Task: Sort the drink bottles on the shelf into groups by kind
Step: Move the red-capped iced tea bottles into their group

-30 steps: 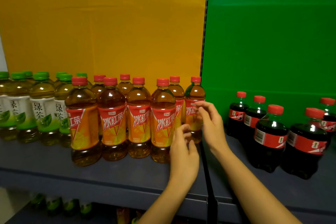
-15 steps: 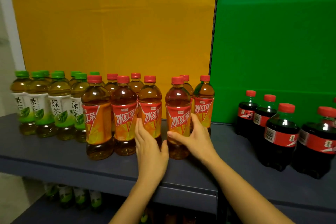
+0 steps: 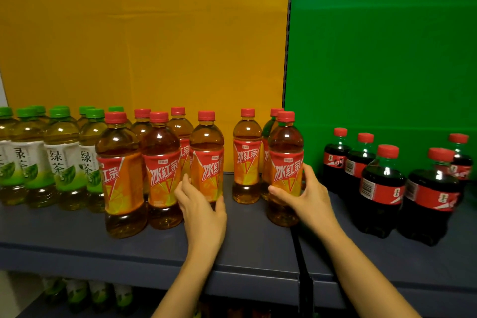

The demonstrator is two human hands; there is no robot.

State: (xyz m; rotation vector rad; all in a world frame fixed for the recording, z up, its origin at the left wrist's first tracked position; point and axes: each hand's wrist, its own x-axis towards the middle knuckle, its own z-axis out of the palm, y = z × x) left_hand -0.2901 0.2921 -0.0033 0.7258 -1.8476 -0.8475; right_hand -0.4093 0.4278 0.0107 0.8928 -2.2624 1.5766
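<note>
Currently, the right grip (image 3: 309, 199) is clamped on the end iced tea bottle (image 3: 285, 160): the thumb is laid across the lower edge of the label and the fingers are wrapped round its right side. This bottle is held upright at the right end of the red-capped group, in front of the seam between the yellow back panel (image 3: 154, 33) and the green back panel (image 3: 387, 33). Whether its base is resting on the shelf (image 3: 245, 240) cannot be told.

The left grip (image 3: 204, 212) is closed round the lower part of the middle iced tea bottle (image 3: 206, 160), fingers on the left side, thumb on the right. That bottle is upright in the front row, just beside two front iced tea bottles (image 3: 160, 170) to its left. A gap is seen between the two gripped bottles, and one rear iced tea bottle (image 3: 246, 157) is visible through it.

Green tea bottles (image 3: 62, 162), green-capped, are grouped at the left end of the shelf, just beside the iced tea group. Cola bottles (image 3: 382, 188), five counted, are grouped at the right before the green panel, apart from the iced tea. A black post (image 3: 300, 248) is seen at the shelf's front edge below the right grip. Blurred bottles (image 3: 77, 292) are noted on a lower level.
</note>
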